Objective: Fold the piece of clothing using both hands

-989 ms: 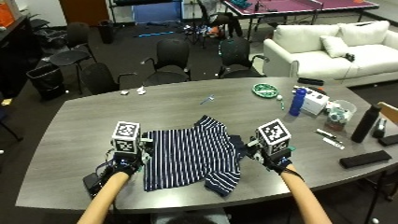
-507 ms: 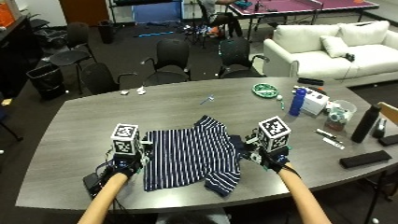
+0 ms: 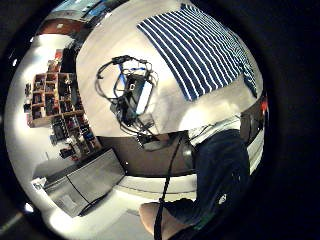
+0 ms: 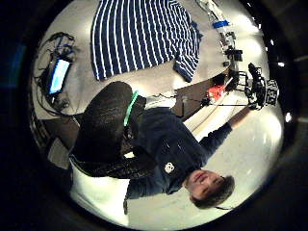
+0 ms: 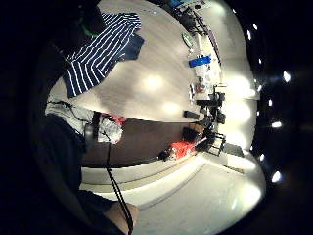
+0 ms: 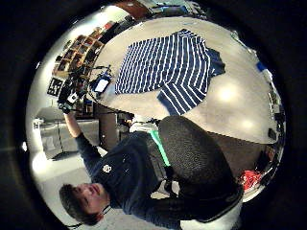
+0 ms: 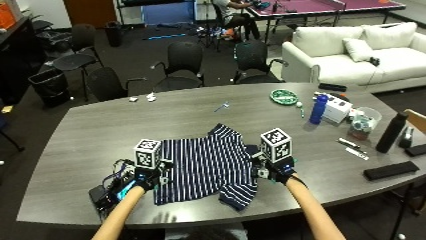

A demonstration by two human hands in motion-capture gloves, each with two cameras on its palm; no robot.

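Observation:
A navy shirt with white stripes (image 7: 206, 165) lies spread flat on the grey table (image 7: 86, 130), one sleeve folded out toward the front edge. My left hand (image 7: 148, 177) hovers at the shirt's left edge, just over its lower corner. At the shirt's right edge, near the sleeve, my right hand (image 7: 273, 170) is raised. Neither hand holds cloth. The palm views look down on the shirt (image 3: 200, 50) (image 4: 139, 33) (image 5: 98, 49) (image 6: 168, 67) from above. A gloved thumb (image 4: 108, 130) fills part of the left thumb side view, and another (image 6: 192, 153) part of the right thumb side view.
A small black device with cables (image 7: 106, 192) lies by my left forearm near the front edge. At the right stand a blue bottle (image 7: 319, 108), a white box (image 7: 337, 107), a black bottle (image 7: 389, 132) and a flat black case (image 7: 389, 171). A green dish (image 7: 284, 96) sits further back.
Both hands have drifted a little inward toward the shirt, the right one more than the left. The shirt has not moved.

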